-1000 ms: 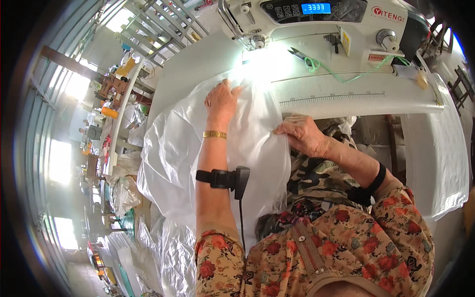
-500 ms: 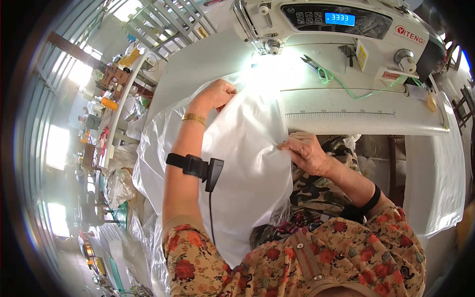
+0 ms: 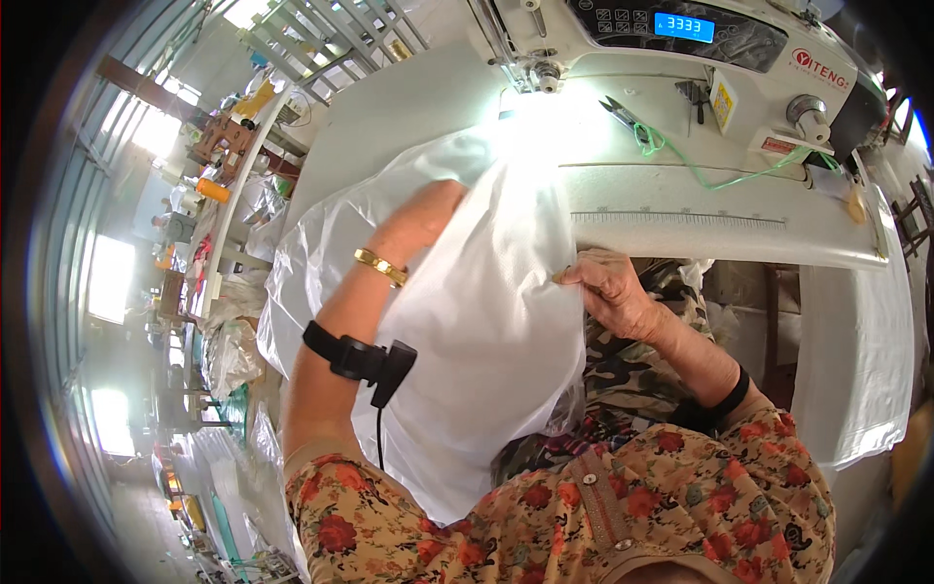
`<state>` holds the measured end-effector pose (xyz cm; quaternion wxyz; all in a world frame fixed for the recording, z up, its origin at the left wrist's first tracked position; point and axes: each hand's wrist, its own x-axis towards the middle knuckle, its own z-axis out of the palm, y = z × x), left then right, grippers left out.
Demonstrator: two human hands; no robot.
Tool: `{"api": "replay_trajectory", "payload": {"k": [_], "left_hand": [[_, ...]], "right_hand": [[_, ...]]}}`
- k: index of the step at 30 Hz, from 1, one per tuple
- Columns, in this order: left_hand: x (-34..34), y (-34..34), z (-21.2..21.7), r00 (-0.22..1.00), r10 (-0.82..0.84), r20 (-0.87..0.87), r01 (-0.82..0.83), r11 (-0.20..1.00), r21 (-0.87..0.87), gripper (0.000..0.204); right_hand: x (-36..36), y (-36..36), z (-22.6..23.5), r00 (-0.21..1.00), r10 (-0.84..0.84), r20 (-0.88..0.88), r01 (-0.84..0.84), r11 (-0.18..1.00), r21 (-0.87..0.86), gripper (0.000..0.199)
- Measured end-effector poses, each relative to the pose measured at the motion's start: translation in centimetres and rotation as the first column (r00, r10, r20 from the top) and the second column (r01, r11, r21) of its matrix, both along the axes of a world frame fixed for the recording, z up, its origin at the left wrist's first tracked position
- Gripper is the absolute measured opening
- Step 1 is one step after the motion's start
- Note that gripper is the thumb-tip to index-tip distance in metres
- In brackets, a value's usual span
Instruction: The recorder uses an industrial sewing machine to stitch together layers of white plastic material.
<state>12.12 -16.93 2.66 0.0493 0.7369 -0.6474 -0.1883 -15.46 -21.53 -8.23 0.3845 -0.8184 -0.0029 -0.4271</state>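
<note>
Right hand (image 3: 615,292) pinches white fabric (image 3: 496,321) edge in a closed grip | left hand (image 3: 428,209) under fabric, grip unseen | sewing machine (image 3: 681,49) on white surface (image 3: 389,117)

White fabric (image 3: 486,321), slightly see-through, glaring bright under the needle. Sewing machine (image 3: 681,44) white, black control panel with blue lit display (image 3: 684,26), red lettering on the body. Table top (image 3: 409,117) white. Thread (image 3: 720,180) pale green. Bracelet (image 3: 380,266) gold. Wrist strap and device (image 3: 365,358) black, black cable. Second band (image 3: 728,394) on the other forearm black. Blouse (image 3: 623,516) tan with red flowers and dark leaves. Cloth on lap (image 3: 632,360) camouflage, green-brown-black. Spool (image 3: 212,189) in background orange.
</note>
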Motion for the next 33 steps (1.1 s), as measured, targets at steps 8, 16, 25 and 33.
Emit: {"api": "replay_trajectory", "payload": {"k": [8, 16, 25, 33], "left_hand": [[5.1, -3.8, 4.3, 0.606, 0.271, 0.748, 0.08, 0.915, -0.396, 0.012], [-7.8, -7.5, 4.9, 0.776, -0.083, 0.625, 0.379, 0.854, -0.357, 0.017], [1.4, -2.4, -6.5, 0.878, 0.095, 0.469, 0.214, 0.798, -0.563, 0.035], [-6.4, -7.8, -2.7, 0.912, 0.209, 0.352, 0.072, 0.764, -0.641, 0.025]], "right_hand": [[1.1, 1.5, 1.3, 0.998, -0.014, -0.053, 0.011, 0.999, -0.051, 0.024], [0.9, 1.3, -0.3, 0.964, -0.116, -0.239, 0.103, 0.992, -0.069, 0.029], [1.2, 1.6, 0.1, 0.998, -0.032, -0.046, 0.03, 0.999, -0.039, 0.027], [1.1, 1.9, 0.2, 0.987, -0.109, -0.12, 0.104, 0.993, -0.053, 0.028]]}}
